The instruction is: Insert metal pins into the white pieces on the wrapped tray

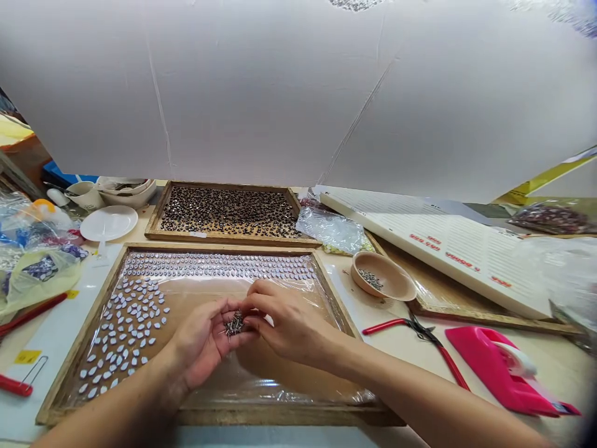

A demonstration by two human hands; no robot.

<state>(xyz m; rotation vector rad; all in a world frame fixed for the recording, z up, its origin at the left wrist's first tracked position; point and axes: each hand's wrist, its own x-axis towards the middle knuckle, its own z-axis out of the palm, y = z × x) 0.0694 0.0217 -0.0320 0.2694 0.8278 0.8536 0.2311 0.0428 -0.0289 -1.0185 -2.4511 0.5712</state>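
My left hand (205,339) is turned palm up and cups a small pile of thin metal earring posts (234,325). Over the pile, my right hand (280,317) has its fingertips pinched together at the pile's edge; what is between them is hidden. Both hands are above a wooden-framed tray (233,414) lined with clear film. Small pale leaf-shaped pieces (125,323) lie scattered on the tray's left side. Along its far edge, small pieces (219,266) stand in close, even rows.
Behind is another framed tray (228,211) of dark beads. To the right are a bowl (382,275) with small metal bits, red-handled pliers (424,333), a pink tape dispenser (504,370) and a long white foam board (443,249). A white plate (109,223) sits left. A large white panel (261,93) overhangs the back.
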